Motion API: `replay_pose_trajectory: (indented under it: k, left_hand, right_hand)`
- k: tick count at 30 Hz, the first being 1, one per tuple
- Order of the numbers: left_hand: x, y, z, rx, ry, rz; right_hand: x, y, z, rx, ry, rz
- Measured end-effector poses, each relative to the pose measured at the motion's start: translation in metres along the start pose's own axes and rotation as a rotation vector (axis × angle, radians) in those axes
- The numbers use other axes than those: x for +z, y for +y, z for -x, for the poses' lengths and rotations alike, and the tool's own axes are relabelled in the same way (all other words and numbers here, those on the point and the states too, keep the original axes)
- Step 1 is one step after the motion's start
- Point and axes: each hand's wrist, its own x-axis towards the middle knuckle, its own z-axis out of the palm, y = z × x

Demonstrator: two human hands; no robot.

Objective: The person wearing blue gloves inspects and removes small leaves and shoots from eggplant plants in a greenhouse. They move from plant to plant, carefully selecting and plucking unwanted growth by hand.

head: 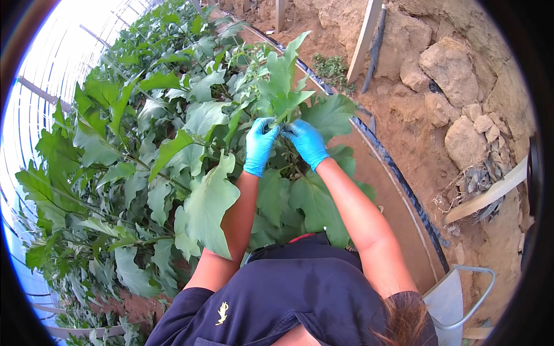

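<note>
Both hands wear light-blue gloves and meet at the upper stem of a leafy plant, which looks like an eggplant. My left hand [260, 145] has its thumb and fingers pinched at the stem from the left. From the other side, my right hand [306, 140] pinches the same spot, the two sets of fingertips almost touching. A top shoot [281, 80] with pale green lobed leaves rises just above them. The gloves and foliage hide most of what lies between the fingertips. A broad leaf [212, 201] hangs in front of my left forearm, and more leaves spread below the hands.
Dense rows of similar plants [151, 164] fill the left side, beside bright greenhouse sheeting [47, 65]. To the right run a dark edging strip [396, 179] and an earth bank with rocks [450, 80]. A leaning post [364, 41] and a metal container with a handle [448, 298] stand there.
</note>
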Motion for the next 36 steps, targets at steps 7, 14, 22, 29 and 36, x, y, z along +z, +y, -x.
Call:
replay_pose_trajectory:
  k: [7, 14, 22, 29, 36]
  left_hand:
    - [-0.003, 0.003, 0.009, -0.026, 0.020, 0.106]
    - [-0.010, 0.008, 0.029, -0.006, 0.136, 0.115]
    - [-0.011, 0.027, 0.019, -0.043, 0.128, -0.111]
    - [-0.019, 0.024, 0.039, -0.095, -0.016, -0.004]
    - [-0.023, -0.017, 0.090, -0.443, -0.699, -0.449]
  right_hand:
    - [0.004, -0.001, 0.007, -0.103, 0.084, 0.224]
    - [0.020, 0.009, 0.009, -0.218, 0.132, 0.145]
    - [0.003, 0.011, -0.012, -0.195, -0.090, 0.027]
    - [-0.055, -0.010, 0.053, 0.006, -0.408, -0.451]
    - [-0.060, 0.035, 0.127, 0.221, -0.787, 0.133]
